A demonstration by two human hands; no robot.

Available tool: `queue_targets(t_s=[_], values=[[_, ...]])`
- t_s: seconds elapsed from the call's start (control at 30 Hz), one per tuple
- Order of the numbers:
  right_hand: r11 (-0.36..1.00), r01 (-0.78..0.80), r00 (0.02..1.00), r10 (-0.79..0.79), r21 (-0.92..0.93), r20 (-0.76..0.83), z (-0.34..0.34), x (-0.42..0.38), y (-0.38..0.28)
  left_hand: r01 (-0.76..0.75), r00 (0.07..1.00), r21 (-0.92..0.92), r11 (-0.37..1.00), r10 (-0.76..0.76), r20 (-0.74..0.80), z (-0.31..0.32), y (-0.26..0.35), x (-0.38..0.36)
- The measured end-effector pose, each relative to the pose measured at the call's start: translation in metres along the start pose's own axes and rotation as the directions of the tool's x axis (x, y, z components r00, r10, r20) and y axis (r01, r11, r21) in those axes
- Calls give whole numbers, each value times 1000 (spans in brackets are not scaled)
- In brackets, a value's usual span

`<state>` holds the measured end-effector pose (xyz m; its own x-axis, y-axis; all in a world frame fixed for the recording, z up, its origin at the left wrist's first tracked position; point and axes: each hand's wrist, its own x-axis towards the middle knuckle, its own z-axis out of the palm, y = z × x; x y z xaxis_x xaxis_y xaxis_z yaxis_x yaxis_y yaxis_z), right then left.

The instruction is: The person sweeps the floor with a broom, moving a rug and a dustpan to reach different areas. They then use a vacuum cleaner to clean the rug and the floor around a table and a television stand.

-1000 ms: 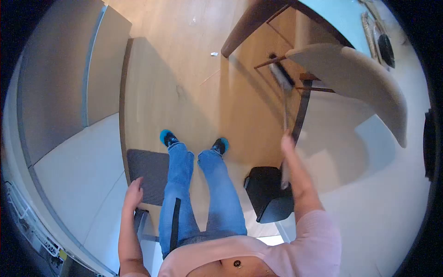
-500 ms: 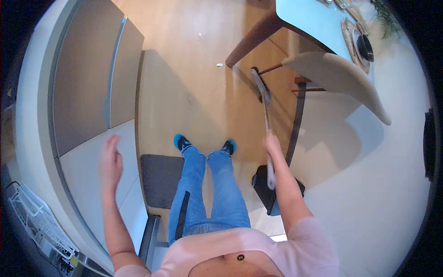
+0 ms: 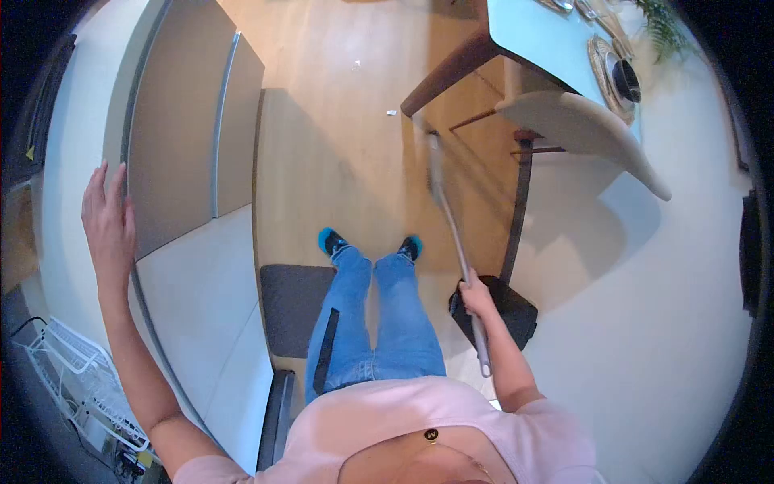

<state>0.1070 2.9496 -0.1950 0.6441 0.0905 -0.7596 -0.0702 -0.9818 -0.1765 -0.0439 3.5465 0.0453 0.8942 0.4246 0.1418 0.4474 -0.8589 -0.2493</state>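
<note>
My right hand (image 3: 476, 295) is wrapped round the long grey handle of a broom (image 3: 453, 226). The broom slants away from me, its head on the wooden floor close to the table leg and blurred by motion. A small white scrap (image 3: 391, 113) lies on the floor left of that leg, and some tinier bits (image 3: 355, 64) lie farther off. Out to the left, my left hand (image 3: 110, 222) is raised with fingers apart and nothing in it, over the edge of the pale counter.
A light-blue table (image 3: 532, 32) with a wooden leg (image 3: 447, 74) stands at upper right, a beige chair (image 3: 580, 133) beside it. Below my right hand is a black bin-like object (image 3: 516, 315). Cabinets (image 3: 177, 121) line the left; a dark mat (image 3: 294, 310) lies by my feet.
The broom head has come out from beside the chair, toward me and to the left, as my right hand drew back. My left hand has swung outward to the left.
</note>
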Motion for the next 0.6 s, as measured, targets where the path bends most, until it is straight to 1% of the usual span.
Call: queue_targets(t_s=[0.03, 0.1, 0.13, 0.17, 0.2, 0.23, 0.27, 0.3, 0.33, 0.37, 0.4, 0.43, 0.47, 0.5, 0.53, 0.57, 0.6], values=[[997, -74, 997, 74, -16, -16, 1, -2, 14, -31, 999, 64, 997, 31, -5, 3, -10, 1], [991, -131, 991, 131, 4, -16, -12, 5, 6, -34, 998, 109, 993, 28, 62, 11, -27, 2], [989, -145, 989, 145, -2, 31, -8, 28, 7, -34, 996, 129, 991, 22, 91, 17, -33, 3], [987, -160, 984, 160, -8, 78, -3, 52, 3, -40, 996, 107, 993, 30, 88, 21, -38, 3], [992, -124, 988, 123, 9, 94, -4, 67, -27, -46, 996, 85, 995, 39, 81, 23, -42, 3], [999, 0, 997, 4, -52, 78, 24, 107, -30, -56, 996, 65, 996, 51, 76, 25, -44, 4], [980, 120, 993, -114, -161, 43, 14, 94, -96, -62, 997, 31, 998, 61, 46, 27, -42, 5], [934, 318, 943, -330, -162, -53, 42, 120, -121, -70, 997, -4, 998, 70, 16, 29, -39, 7], [840, 435, 898, -430, -325, 91, 79, 167, -136, -75, 997, -40, 996, 75, -11, 31, -37, 8], [788, 362, 932, -318, -499, 173, 75, 164, -189, -72, 997, -32, 997, 72, -11, 32, -38, 9], [731, 450, 888, -426, -514, 172, 97, 192, -217, -64, 998, -25, 998, 64, -11, 34, -39, 8], [795, 426, 904, -389, -433, 174, 91, 197, -250, -53, 999, -17, 998, 53, -10, 35, -41, 7], [850, 396, 918, -354, -347, 180, 77, 192, -275, -48, 999, -49, 998, 48, -7, 34, -40, 8], [922, 333, 941, -313, -196, 126, 66, 184, -281, -40, 999, -79, 996, 40, -6, 32, -38, 8], [963, 269, 961, -265, -36, 82, 55, 175, -283, -30, 1000, -110, 994, 29, -4, 29, -38, 8], [971, 203, 977, -210, 126, 47, 42, 163, -283, -28, 1000, -148, 989, 27, -8, 29, -40, 7], [954, 252, 967, -256, 165, 4, 22, 132, -274, -22, 1000, -186, 982, 20, -12, 31, -42, 6]])
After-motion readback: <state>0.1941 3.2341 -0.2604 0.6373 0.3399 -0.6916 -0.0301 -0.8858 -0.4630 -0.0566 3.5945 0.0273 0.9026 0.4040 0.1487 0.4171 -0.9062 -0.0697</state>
